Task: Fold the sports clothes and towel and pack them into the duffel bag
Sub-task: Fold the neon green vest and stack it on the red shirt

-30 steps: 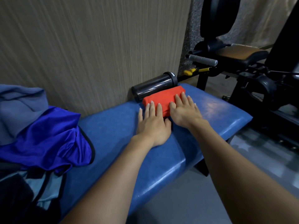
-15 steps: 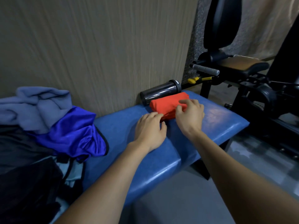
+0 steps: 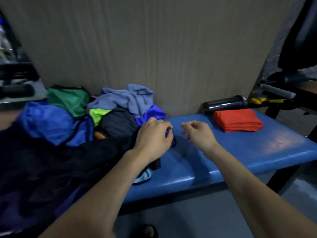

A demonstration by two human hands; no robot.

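A folded red garment (image 3: pixel 237 121) lies on the blue bench (image 3: pixel 248 152) at the right, by the wall. To its left is a heap of clothes: a grey-blue towel (image 3: pixel 125 98), a shiny blue garment (image 3: pixel 151 114), a green one (image 3: pixel 68 100), a dark one (image 3: pixel 118 122) and another blue one (image 3: pixel 46 121). My left hand (image 3: pixel 154 136) grips the edge of the shiny blue garment at the heap's right side. My right hand (image 3: pixel 199 133) hovers just right of it, fingers loosely curled, holding nothing. A dark duffel bag (image 3: pixel 42 169) fills the lower left.
A dark shaker bottle (image 3: pixel 226 103) lies on its side against the wall behind the red garment. A black gym machine (image 3: pixel 291 79) with a grey handle stands at the right. Grey floor runs below the bench.
Both hands left the folded red garment and moved left to the heap. The left hand has taken hold of the shiny blue garment. The view swung left.
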